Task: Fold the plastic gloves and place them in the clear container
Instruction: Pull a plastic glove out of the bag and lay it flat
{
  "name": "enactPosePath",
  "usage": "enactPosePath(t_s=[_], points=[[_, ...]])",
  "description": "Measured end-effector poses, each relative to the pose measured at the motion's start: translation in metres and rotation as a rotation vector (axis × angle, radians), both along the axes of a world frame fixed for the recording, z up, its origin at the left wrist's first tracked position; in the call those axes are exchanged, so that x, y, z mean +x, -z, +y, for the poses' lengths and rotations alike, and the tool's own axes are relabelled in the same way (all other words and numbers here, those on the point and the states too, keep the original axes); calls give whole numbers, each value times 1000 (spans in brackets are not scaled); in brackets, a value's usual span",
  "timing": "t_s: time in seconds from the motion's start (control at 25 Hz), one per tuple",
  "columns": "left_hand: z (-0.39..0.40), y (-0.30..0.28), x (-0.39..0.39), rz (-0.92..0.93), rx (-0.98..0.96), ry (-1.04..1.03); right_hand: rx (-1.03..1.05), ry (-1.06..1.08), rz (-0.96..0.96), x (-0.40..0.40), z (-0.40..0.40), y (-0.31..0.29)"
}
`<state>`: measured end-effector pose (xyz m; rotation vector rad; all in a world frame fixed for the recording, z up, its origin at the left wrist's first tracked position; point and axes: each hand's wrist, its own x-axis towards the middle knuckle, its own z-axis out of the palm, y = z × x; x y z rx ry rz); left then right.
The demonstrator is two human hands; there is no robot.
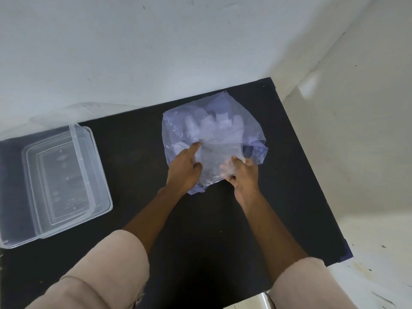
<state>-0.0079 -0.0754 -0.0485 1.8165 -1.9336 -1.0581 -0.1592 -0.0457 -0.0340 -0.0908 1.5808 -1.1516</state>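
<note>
- Container (55,181) of clear plastic stands far left of the gloves on the black surface (138,170), open at the top and well apart from them.
- Lid (73,112), also clear, lies just behind the container at the surface's far edge against the white wall (133,52).
- My left sleeve (104,270), pale beige, reaches in from below the gloves on their left side, the forearm bare past it.
- My left hand (184,169) rests on the left part of the gloves, index finger stretched out and pressing down on the film, the other fingers curled; whether that grip actually pinches the plastic I cannot tell.
- The plastic gloves (214,134) lie in a thin, bluish, see-through heap, spread loosely on the surface, their finger shapes showing at the far side.
- My right hand (242,172) is at the near right edge of the gloves, its grip pressed together on a bunch of the film, some of which drapes over my fingers.
- My right sleeve (312,284) comes in from below the gloves on their right.
</note>
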Motion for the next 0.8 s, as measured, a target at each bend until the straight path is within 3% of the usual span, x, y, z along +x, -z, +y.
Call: enactPosePath(t_s=[0.24,0.4,0.48,0.56,0.68,0.8], points=[[4,-1,5,-77,-34,18,79,-177,-67,-40,87,-18],[37,-6,6,-188,-64,87,145,-153,-84,-43,162,-5],[71,-16,9,-212,-225,21,163,-141,-40,-41,195,2],[118,-25,13,-88,-286,-135,176,-131,-39,-39,220,7],[199,-26,17,210,29,-314,198,-104,-86,-34,246,13],[257,-22,19,396,405,-594,188,-45,-148,-22,262,13]])
